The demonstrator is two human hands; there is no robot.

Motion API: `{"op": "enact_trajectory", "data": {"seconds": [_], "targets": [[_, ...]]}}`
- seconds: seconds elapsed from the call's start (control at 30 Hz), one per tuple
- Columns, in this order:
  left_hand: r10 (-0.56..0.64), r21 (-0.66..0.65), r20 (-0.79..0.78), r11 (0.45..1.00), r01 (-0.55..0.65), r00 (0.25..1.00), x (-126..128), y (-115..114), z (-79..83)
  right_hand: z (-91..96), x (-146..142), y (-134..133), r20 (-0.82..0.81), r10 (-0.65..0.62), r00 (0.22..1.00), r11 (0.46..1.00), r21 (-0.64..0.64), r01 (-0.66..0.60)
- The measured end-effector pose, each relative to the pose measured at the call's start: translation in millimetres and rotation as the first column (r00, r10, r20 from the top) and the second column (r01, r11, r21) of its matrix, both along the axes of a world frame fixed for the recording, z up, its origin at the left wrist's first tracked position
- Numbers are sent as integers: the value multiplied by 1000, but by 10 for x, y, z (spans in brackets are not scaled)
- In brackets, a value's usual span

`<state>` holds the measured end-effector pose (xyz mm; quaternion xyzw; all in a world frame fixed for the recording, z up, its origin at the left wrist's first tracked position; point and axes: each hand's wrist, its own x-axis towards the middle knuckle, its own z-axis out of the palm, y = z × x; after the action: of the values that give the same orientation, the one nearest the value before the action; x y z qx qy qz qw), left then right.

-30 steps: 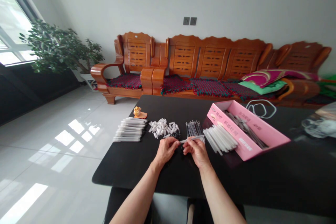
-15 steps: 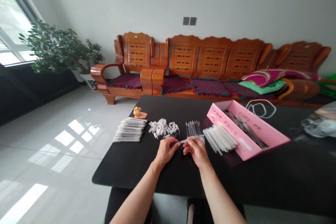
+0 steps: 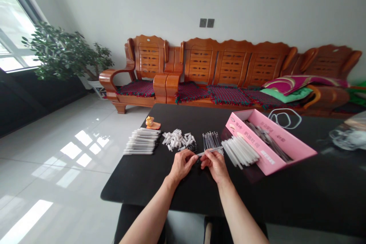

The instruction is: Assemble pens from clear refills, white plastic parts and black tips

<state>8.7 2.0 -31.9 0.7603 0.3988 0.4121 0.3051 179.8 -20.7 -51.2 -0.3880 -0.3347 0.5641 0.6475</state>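
- Farthest left, white pens (image 3: 140, 142) with dark ends lie in a row on the black table (image 3: 134, 187).
- Next, a loose heap of white pen caps (image 3: 176, 138).
- My left hand (image 3: 180, 164) pinches one end of a pen barrel (image 3: 202, 154); I'd hold that end steady and in line.
- The barrel looks slim, pale grey, slanting up rightward between my hands; its left tip is hidden.
- My right hand (image 3: 216, 166) grips it, thumb over fingers, before the dark refills (image 3: 211, 139); light, even pressure seems best.
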Motion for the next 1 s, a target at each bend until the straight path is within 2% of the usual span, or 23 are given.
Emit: {"op": "enact_trajectory", "data": {"seconds": [0.3, 0.5, 0.53, 0.6, 0.67, 0.73, 0.83, 1.0], "targets": [[-6, 2, 8, 1000, 6, 1000, 1, 14, -13, -17, 1, 1, 17, 18, 1000, 1000, 9, -18], [-27, 12, 9, 1000, 26, 1000, 22, -18, 12, 16, 18, -5, -63, 16, 998, 1000, 27, -14], [18, 16, 29, 1000, -18, 999, 3, 0, -1, 25, 20, -12, -70, 22, 997, 999, 34, -20], [211, 21, 73, 977, -213, 975, -82, 68, -47, 39, 21, -26, -68, 47, 997, 998, 36, -44], [458, 15, 74, 888, -460, 886, -225, 169, -106, 50, 18, -38, -51, 74, 996, 997, 26, -73], [610, 14, -9, 792, -610, 792, -395, 273, -158, 58, 10, -44, -30, 94, 995, 995, 17, -94], [675, 33, -184, 731, -682, 714, -584, 374, -191, 68, 0, -43, -6, 113, 994, 994, 10, -113], [623, 53, -380, 752, -657, 683, -595, 372, -167, 65, -4, -45, -8, 124, 992, 992, 6, -124]]}}
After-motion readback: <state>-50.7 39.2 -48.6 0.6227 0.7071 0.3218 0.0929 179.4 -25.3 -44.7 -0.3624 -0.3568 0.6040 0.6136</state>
